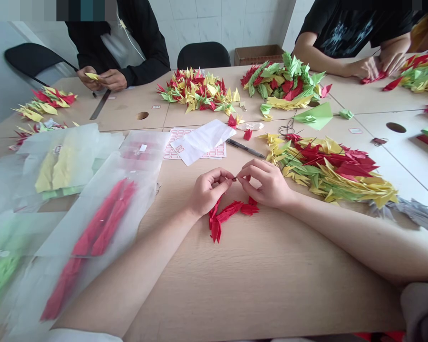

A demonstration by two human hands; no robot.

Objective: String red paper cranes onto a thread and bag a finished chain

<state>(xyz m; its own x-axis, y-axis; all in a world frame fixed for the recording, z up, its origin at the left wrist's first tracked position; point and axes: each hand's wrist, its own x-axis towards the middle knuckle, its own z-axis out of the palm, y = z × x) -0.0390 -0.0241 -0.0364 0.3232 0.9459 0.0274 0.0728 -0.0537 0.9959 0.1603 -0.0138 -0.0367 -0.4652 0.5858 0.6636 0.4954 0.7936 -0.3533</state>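
My left hand [211, 191] and my right hand [266, 184] meet over the middle of the table, thumbs and forefingers pinched together. A short bit of thin dark string [235, 179] shows between the fingertips. Below them, a short chain of red folded-paper cranes [231, 210] rests on the wood in a curve, its upper ends running up behind my fingers. To the right of my right hand lies a long bundle of yellow, green and red folded-paper cranes [335, 164]. A black pen [246, 148] is just beyond my hands.
Clear plastic bags with red paper strings [103, 218] and yellow ones [55, 166] cover the left side. A white paper [203, 140] overlaps a label sheet [171, 147]. Multicoloured paper piles [199, 90] stand farther back. Two people work across the table [214, 285].
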